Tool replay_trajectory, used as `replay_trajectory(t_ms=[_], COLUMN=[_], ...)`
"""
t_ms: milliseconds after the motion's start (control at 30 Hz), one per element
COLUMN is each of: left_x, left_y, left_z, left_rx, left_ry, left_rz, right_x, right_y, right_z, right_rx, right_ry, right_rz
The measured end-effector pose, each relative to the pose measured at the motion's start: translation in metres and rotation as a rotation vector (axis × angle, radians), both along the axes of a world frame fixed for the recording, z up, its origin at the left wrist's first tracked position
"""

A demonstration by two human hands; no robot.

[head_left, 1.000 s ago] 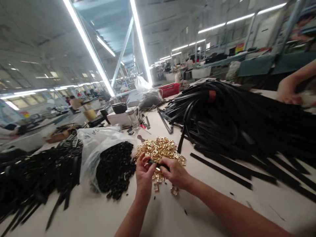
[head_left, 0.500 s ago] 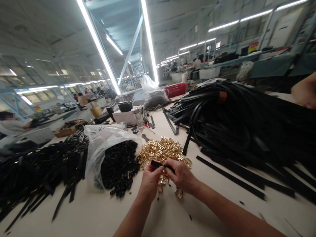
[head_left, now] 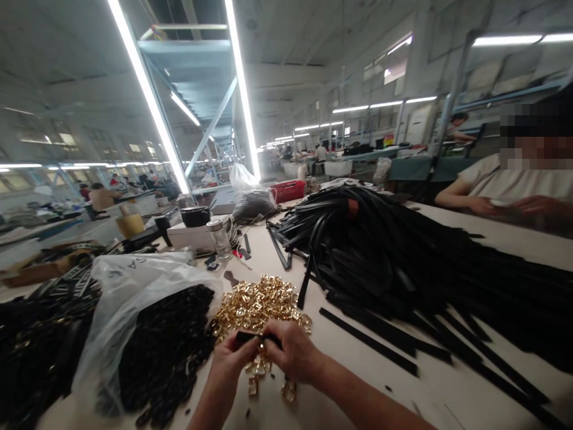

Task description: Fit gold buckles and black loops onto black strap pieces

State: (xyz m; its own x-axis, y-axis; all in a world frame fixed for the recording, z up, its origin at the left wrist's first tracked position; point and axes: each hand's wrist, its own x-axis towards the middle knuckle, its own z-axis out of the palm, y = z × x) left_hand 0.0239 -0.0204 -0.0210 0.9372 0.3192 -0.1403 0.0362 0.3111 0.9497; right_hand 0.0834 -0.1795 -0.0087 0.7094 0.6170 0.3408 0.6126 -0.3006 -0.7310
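Between my two hands is a short black strap (head_left: 246,336), held just above the near edge of a heap of gold metal buckles (head_left: 259,301). My left hand (head_left: 230,355) pinches its left part, thumb on top. My right hand (head_left: 290,349) is closed on its right end, fingertips close to the left thumb. A small gold glint shows where the fingertips meet; its shape is too small to make out. A few loose buckles (head_left: 289,392) lie on the table below the hands. Left of the heap, small black pieces (head_left: 165,340) spill from a clear plastic bag (head_left: 101,322).
A large bundle of black straps (head_left: 380,239) covers the right side, with loose strips (head_left: 369,341) before it. A glass jar (head_left: 219,239), a white box (head_left: 188,237) and a red basket (head_left: 289,191) stand behind. Finished-looking black straps (head_left: 40,346) pile at left. A co-worker (head_left: 514,185) sits at right.
The view has turned right and up, so the table's things appear shifted left and lower, and the co-worker at right comes into view. Both hands keep their hold on the strap.
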Motion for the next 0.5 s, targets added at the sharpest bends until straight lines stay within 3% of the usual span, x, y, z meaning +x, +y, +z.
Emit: replay_trajectory(t_ms=[333, 500], left_x=[0.003, 0.004], left_y=[0.0, 0.003], left_z=[-0.009, -0.003], left_rx=[-0.091, -0.16], left_ry=[0.046, 0.026], left_rz=[0.031, 0.077], right_x=[0.007, 0.009], right_y=[-0.009, -0.012], right_z=[0.006, 0.01], right_rx=[-0.117, -0.109], right_ry=[0.137, 0.093], right_rz=[0.072, 0.067])
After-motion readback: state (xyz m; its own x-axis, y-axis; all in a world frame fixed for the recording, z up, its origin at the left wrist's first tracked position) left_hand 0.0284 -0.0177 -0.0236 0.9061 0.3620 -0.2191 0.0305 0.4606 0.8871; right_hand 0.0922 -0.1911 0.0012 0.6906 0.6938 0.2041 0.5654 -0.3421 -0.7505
